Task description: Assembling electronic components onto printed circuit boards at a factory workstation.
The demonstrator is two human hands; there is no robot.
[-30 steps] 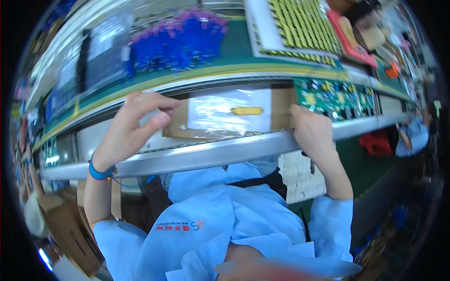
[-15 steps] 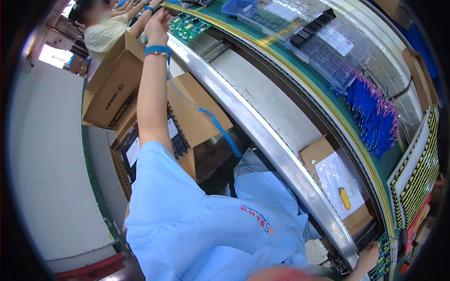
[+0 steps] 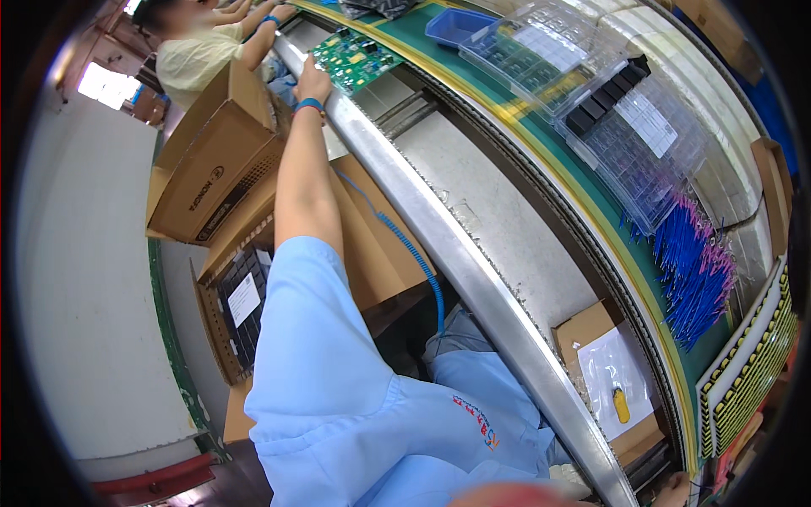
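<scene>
Beside the long silver metal rail (image 3: 473, 262), a green rectangular circuit board (image 3: 355, 61) lies at two o'clock from the bare left hand (image 3: 314, 84), touching; whether pinched, I cannot tell.

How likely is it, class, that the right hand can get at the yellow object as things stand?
Probably yes: the yellow object lies uncovered on a white sheet, and the right hand, only partly in view, is nearby.
</scene>
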